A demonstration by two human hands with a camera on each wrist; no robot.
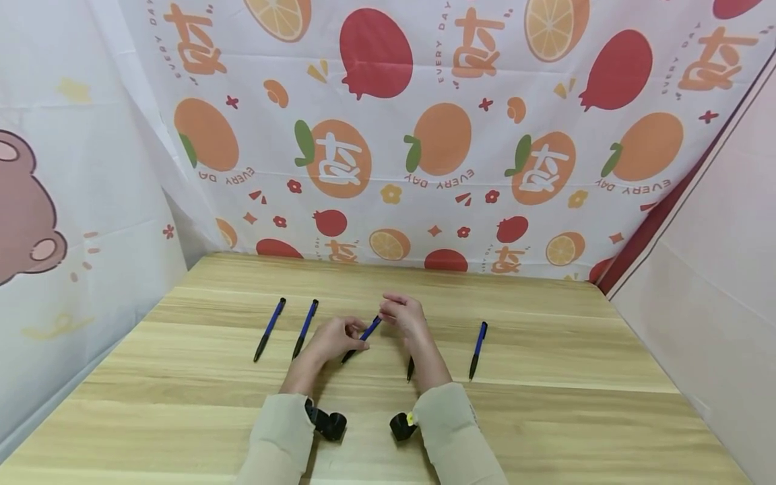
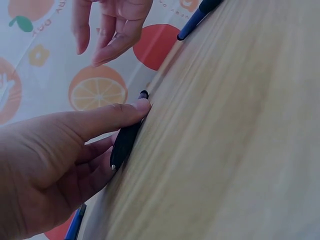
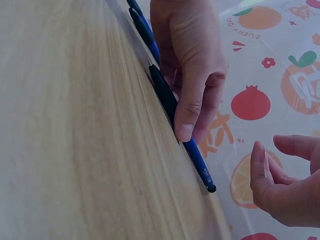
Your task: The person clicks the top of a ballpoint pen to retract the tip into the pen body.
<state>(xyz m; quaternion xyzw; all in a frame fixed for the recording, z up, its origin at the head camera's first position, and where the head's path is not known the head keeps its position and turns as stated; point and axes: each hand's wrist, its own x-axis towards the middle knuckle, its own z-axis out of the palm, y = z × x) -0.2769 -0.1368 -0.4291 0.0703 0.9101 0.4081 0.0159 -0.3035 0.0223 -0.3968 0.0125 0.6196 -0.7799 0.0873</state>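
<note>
My left hand (image 1: 335, 339) pinches a blue pen (image 1: 371, 328) with a black grip around its middle, between thumb and fingers. In the right wrist view, the pen's tip points up and its rounded black end (image 3: 211, 188) points down, close along the wooden surface. My right hand (image 1: 405, 315) hovers near the pen's far end with its fingers loosely bent. Both wrist views show a gap between the right hand (image 3: 290, 187) and that pen, and nothing in its fingers.
On the wooden table (image 1: 545, 417), two similar pens lie left, one at the far left (image 1: 270, 329) and one beside my left hand (image 1: 306, 327). Another pen (image 1: 411, 368) is partly hidden by my right wrist. A further pen (image 1: 478, 350) lies right. A fruit-printed cloth (image 1: 388, 135) hangs behind.
</note>
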